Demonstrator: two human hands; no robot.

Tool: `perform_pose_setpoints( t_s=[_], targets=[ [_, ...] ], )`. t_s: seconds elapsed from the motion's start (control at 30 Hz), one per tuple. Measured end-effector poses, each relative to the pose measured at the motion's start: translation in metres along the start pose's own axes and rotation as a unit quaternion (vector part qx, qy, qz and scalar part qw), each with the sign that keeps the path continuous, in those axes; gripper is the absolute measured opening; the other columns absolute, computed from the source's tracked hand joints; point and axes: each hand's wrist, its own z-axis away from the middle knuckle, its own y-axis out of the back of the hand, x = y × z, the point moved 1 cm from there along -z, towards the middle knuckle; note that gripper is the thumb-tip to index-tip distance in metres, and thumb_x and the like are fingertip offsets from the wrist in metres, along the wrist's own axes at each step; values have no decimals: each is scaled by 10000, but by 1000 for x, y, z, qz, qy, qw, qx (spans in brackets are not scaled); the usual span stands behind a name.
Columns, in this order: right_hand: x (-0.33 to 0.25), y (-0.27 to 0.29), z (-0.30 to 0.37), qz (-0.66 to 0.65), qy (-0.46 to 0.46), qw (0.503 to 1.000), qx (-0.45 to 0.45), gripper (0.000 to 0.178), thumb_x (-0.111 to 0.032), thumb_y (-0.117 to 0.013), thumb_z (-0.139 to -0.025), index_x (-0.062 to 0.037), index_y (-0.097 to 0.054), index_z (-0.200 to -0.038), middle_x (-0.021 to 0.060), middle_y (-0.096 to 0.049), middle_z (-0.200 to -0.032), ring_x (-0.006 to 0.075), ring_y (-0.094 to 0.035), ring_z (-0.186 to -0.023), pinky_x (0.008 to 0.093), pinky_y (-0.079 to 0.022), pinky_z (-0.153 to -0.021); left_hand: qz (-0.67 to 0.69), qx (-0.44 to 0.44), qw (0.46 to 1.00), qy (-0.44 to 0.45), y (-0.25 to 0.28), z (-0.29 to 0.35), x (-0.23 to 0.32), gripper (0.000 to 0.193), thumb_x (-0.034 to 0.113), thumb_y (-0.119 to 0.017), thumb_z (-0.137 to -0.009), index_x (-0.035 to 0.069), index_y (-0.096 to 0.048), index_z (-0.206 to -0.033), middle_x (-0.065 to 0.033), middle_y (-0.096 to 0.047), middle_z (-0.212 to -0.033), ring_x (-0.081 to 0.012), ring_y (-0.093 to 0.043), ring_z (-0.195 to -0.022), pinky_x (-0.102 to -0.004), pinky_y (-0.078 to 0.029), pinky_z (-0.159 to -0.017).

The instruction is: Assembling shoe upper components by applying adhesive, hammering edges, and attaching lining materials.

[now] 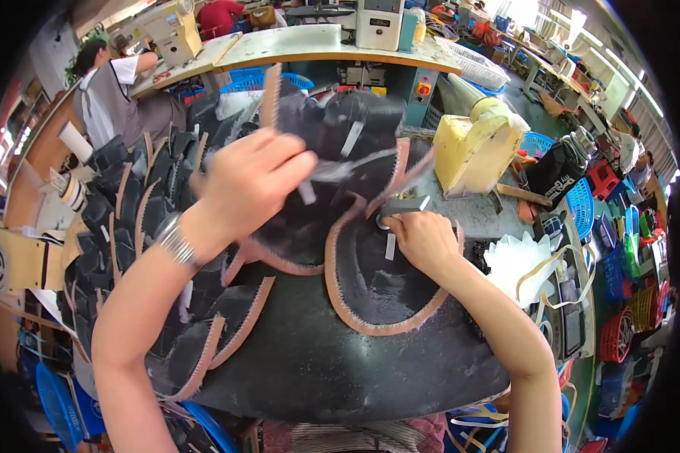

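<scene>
A black curved piece point(391, 294) with a pinkish-brown notched rim, looking like a shoe upper, lies on the dark worktable point(310, 370). My right hand point(429, 243) is closed over its upper part, around a dark metal tool with a flat grey head point(406, 204); the tool's exact kind is unclear. Above another black piece point(295, 234) to the left, my left hand point(253, 181) is raised with curled fingers, smeared by motion. A pale blurred streak point(355, 164) runs rightward from its fingers. What that hand grips cannot be made out.
Many similar black pieces point(136, 211) are heaped along the table's left side. A yellow block-shaped container point(472, 155) stands at the back right, with a crumpled white plastic sheet point(517, 264) nearer. Another person point(125, 98) sits by a sewing machine point(170, 34) at the far left.
</scene>
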Motion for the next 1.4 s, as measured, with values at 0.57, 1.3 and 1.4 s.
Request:
perform_pose_setpoints(
  t_s=[0.57,1.3,1.4],
  targets=[
    [-99,64,-27,-220,52,972,64,325,-347,-489,-871,-84,-646,-979,165,-645,-931,333,-615,-888,456,-480,-756,-9,-314,947,71,130,52,-34,176,85,-691,-658,89,-634,-824,-72,-586,-811,-276,-565,-841,-389,-468,-734],
    [-48,149,93,-82,52,995,23,283,-283,-602,-864,-13,-653,-931,131,-632,-733,218,-607,-651,363,-469,-607,735,-197,254,597,70,97,271,338,66,-581,-872,22,-425,-1169,-69,-595,-902,-108,-579,-813,-281,-480,-703],
    [-24,115,171,-110,138,983,-51,161,-251,-624,-845,-106,-651,-908,80,-632,-778,257,-633,-685,361,-506,-609,591,-309,510,544,60,90,276,467,134,-619,-848,18,-386,-1236,-108,-597,-693,-161,-587,-614,-311,-455,-572]
  ],
)
